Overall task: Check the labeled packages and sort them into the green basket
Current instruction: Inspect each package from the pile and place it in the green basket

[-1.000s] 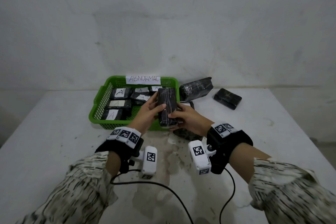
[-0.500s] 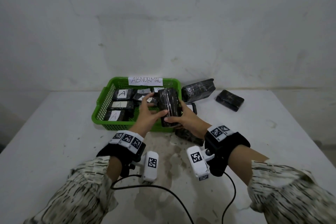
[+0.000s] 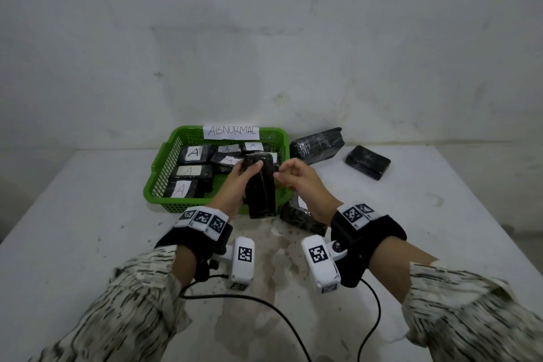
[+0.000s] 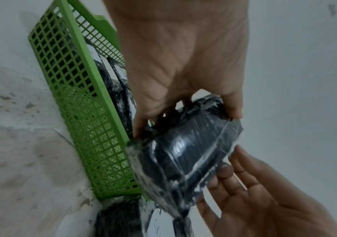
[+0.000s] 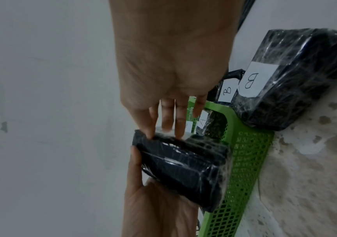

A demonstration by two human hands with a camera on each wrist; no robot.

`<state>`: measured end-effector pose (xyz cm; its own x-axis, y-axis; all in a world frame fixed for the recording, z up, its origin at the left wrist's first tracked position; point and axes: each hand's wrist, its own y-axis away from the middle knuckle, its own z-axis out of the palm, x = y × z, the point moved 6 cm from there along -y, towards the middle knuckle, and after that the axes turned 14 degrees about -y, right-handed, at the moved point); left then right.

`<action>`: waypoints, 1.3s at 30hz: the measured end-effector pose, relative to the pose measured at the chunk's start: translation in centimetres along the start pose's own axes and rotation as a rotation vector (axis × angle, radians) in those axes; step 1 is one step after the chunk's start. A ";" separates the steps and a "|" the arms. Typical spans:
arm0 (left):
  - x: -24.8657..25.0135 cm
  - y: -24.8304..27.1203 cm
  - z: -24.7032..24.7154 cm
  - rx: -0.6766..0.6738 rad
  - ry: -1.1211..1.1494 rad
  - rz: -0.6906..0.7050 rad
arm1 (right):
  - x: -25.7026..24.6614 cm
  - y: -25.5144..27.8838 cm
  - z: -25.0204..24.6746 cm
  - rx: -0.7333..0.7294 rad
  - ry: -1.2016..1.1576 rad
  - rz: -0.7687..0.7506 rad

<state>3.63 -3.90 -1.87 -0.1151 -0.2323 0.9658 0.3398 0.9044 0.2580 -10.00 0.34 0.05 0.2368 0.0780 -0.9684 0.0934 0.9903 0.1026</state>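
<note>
Package held over the basket's near rim

Left hand (image 3: 239,182) grips a black film-wrapped package (image 3: 261,185), thumb on its upper face and fingers curled beneath, holding it on end over the near right corner of the green basket (image 3: 164,161). Its visible faces show no label. Right hand (image 3: 299,182) sits just beside the package with loosely curled fingers, holding nothing; whether the fingertips touch the wrap cannot be told. Inside the basket lie several black packages with white "A" labels (image 3: 192,152), and a paper sign (image 3: 231,132) reading ABNORMAL hangs on the far rim. Right of the basket on the white worktop (image 3: 73,214) lie packages labelled "B" (image 5: 251,80), and two more dark packages (image 3: 367,161) rest farther back
</note>
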 end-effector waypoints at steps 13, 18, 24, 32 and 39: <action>-0.2 0.9 0.8 -0.067 -0.001 -0.023 | 1.0 -0.4 0.8 0.008 -0.109 0.111; 0.1 1.1 0.8 -0.064 -0.031 -0.038 | 1.2 -0.5 0.9 -0.075 -0.157 0.148; 0.2 0.8 0.7 -0.053 -0.024 -0.057 | 1.7 -0.4 0.9 -0.116 -0.190 0.167; 0.3 0.7 0.7 -0.034 -0.054 -0.028 | 1.9 -0.9 0.8 -0.123 -0.193 0.160; 0.3 0.6 0.3 -0.046 -0.038 -0.010 | 2.0 -1.0 1.1 -0.125 -0.225 0.164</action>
<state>3.53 -3.34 -1.39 -0.1539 -0.2269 0.9617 0.3808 0.8844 0.2696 -8.53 -0.60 -1.77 0.4489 0.2239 -0.8651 -0.0798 0.9743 0.2108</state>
